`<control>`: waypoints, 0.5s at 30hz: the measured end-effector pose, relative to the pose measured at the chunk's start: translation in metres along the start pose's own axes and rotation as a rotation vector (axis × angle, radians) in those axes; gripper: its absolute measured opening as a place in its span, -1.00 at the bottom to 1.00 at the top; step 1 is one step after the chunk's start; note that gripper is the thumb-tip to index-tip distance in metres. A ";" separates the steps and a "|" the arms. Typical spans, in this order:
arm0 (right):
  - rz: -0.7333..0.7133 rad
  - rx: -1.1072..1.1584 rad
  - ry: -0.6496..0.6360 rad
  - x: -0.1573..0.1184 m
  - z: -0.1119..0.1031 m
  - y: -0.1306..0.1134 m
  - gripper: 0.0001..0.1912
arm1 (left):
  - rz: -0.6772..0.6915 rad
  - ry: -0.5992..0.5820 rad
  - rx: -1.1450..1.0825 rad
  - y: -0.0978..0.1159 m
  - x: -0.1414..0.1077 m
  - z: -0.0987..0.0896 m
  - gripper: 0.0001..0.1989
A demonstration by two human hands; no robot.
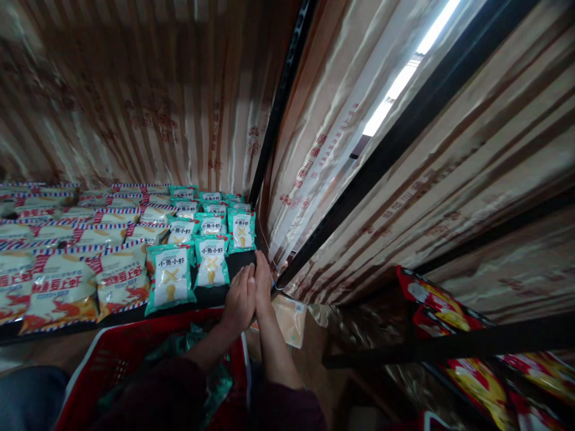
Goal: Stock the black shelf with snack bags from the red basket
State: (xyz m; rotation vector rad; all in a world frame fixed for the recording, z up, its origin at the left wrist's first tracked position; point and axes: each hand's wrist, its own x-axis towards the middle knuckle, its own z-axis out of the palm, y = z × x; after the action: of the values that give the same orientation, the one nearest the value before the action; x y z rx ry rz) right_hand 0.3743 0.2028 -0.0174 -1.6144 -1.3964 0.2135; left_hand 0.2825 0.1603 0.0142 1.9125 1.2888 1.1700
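Note:
My left hand (241,298) and my right hand (264,282) are side by side at the front right corner of the dark shelf (213,294). They touch along their inner edges. Both have their fingers stretched forward, and nothing shows in either one. Just left of them stands a small green-and-white snack bag (212,263), with another green snack bag (171,278) beside it. Similar green bags stand in rows behind. Below my forearms is a red basket (101,359), holding green bags (220,389) partly hidden by my sleeves.
Larger white, red and blue snack bags (63,290) fill the shelf's left side. A black upright post (281,108) rises behind the corner, another black post (381,161) to the right. Wrinkled printed curtains (135,90) hang behind. Red and yellow bags (476,383) lie lower right.

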 end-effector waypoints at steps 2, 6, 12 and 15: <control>0.000 0.000 -0.009 -0.011 -0.002 -0.005 -0.46 | 0.008 0.001 -0.002 0.000 -0.012 -0.007 -0.52; 0.004 0.009 -0.081 -0.038 -0.010 -0.020 -0.47 | 0.048 -0.031 0.009 -0.001 -0.038 -0.023 -0.53; 0.030 0.010 -0.108 -0.090 -0.013 -0.050 -0.51 | 0.033 -0.155 -0.008 -0.013 -0.083 -0.056 -0.55; 0.018 -0.002 -0.081 -0.116 -0.008 -0.068 -0.56 | -0.033 -0.171 0.016 -0.023 -0.105 -0.076 -0.58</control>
State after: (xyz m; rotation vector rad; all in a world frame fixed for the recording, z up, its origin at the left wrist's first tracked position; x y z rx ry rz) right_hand 0.2957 0.0939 -0.0136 -1.6366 -1.4439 0.2906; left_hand 0.1883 0.0708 -0.0062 1.9487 1.2364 0.9596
